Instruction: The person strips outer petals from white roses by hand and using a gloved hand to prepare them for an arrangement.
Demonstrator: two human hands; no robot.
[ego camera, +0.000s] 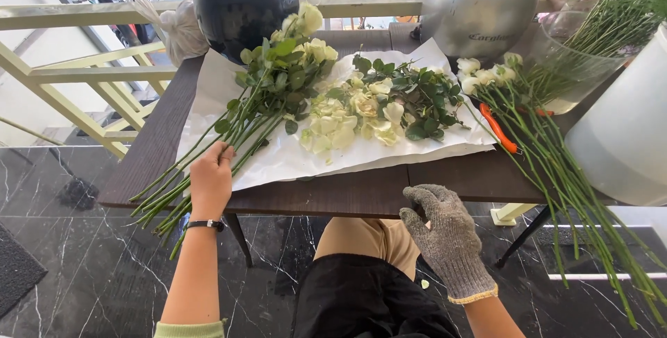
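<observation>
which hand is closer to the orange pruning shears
Right. The gloved right hand grips the table edge just below and left of the orange pruning shears. The bare left hand rests on the rose stems across the table.

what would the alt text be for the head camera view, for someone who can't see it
A person's bare left hand rests on a bunch of white roses lying on white paper across a dark table, while the gloved right hand grips the table's near edge. Stripped leaves and petals lie mid-paper; orange-handled clippers sit right.
</observation>
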